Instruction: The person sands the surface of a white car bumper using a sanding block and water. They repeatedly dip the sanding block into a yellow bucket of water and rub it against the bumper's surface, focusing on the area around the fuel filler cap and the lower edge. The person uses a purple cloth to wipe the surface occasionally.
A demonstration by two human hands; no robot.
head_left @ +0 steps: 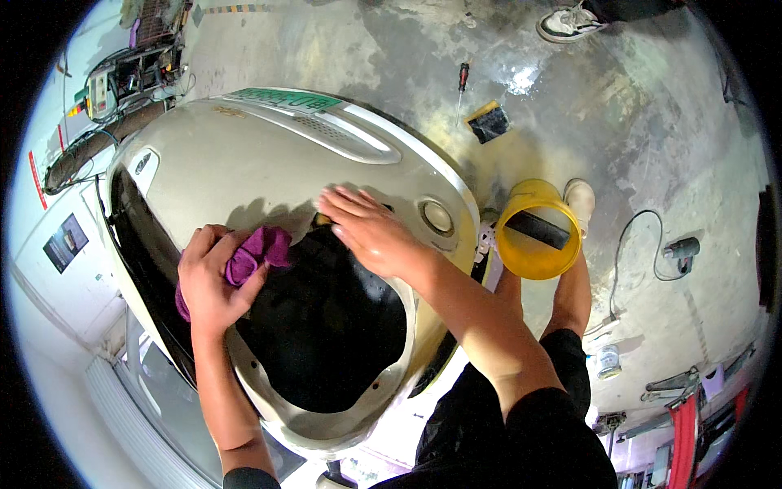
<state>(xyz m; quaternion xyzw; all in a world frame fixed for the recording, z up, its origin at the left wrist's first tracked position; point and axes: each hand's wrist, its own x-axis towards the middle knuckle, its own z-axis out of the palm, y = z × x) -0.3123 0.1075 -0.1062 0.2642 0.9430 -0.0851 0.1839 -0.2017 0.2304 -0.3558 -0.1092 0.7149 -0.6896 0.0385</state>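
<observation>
Across the beige car bumper [273,159], at the rim of its dark opening [326,342], the right hand [366,228] lies flat and unclenched, probably to follow the curve, while the left hand [213,285] clamps a purple cloth [259,253] beside that rim, likely bunched against trailing

We count one bucket [536,267] and, within its rim, one dark block [538,230]. Left of the bucket we see one panel [244,187], one cloth [259,254] and two hands, one left hand [213,277] and one right hand [371,232]. Beyond the bucket we find one screwdriver [463,77], one pad [489,124] and one sneaker [568,22]; just beside it, one beige shoe [579,200], making two shoes. Right of the bucket we count one gun-shaped tool [684,251] and one can [608,362].
</observation>
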